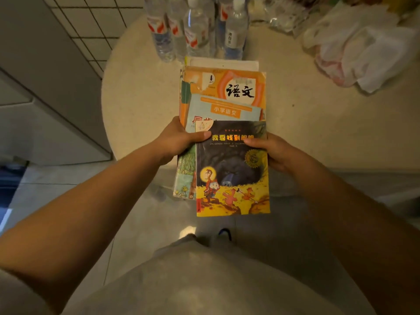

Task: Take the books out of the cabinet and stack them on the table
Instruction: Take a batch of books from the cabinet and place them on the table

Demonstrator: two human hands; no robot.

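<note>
- Books fill both hands: a fanned stack [223, 123] held over the near edge of the round table [295, 123].
- Left hand [179, 142] grips the stack's left side, thumb lying across the top covers.
- Right hand [276, 152] grips the right edge of the dark picture book [233, 171], thumb on its cover.
- That picture book lies on top, nearest the person; beneath it a light blue workbook [223, 111], then an orange textbook [227, 85].
- Water bottles [197, 28] stand at the table's far side, plastic bags [361, 48] to their right.
</note>
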